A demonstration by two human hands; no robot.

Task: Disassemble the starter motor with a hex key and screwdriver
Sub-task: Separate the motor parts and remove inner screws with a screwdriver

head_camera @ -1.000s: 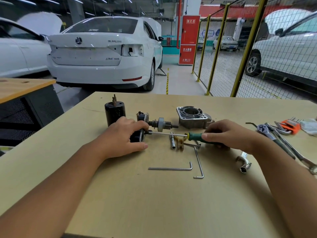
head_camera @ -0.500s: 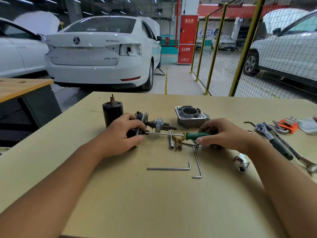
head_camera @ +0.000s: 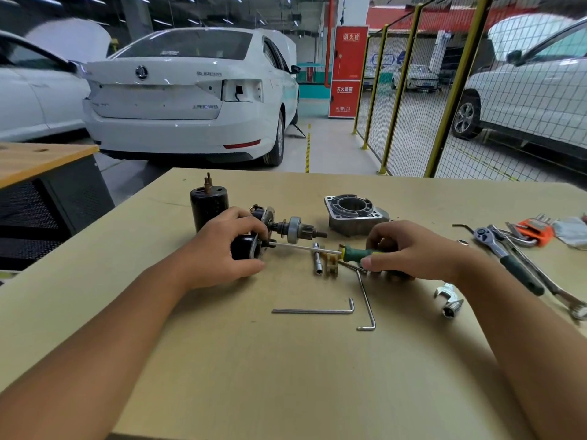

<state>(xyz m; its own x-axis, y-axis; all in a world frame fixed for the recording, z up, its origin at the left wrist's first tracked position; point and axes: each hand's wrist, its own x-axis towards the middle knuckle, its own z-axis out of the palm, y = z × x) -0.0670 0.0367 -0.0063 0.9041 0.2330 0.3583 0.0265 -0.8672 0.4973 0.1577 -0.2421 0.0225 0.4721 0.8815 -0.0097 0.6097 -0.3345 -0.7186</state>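
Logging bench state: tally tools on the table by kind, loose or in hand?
Hex keys, loose: 2
Hex key set, orange holder: 1
Screwdriver, in right hand: 1
Ratchet: 1
Spanners: 2
Tube socket: 1
Total: 8

1. Two hands over the surface [head_camera: 286, 376]: left hand [head_camera: 219, 252], right hand [head_camera: 409, 249].
2. One green-handled screwdriver [head_camera: 355, 253].
3. Two loose hex keys: one [head_camera: 314, 310] lying flat, another [head_camera: 367, 300] beside it.
4. One black cylinder [head_camera: 208, 206] standing upright.
5. One grey metal housing [head_camera: 354, 212].
6. One ratchet wrench [head_camera: 505, 255].
7. One orange hex key set [head_camera: 536, 230].
8. Three white cars nearby: [head_camera: 187, 96], [head_camera: 31, 90], [head_camera: 524, 90].
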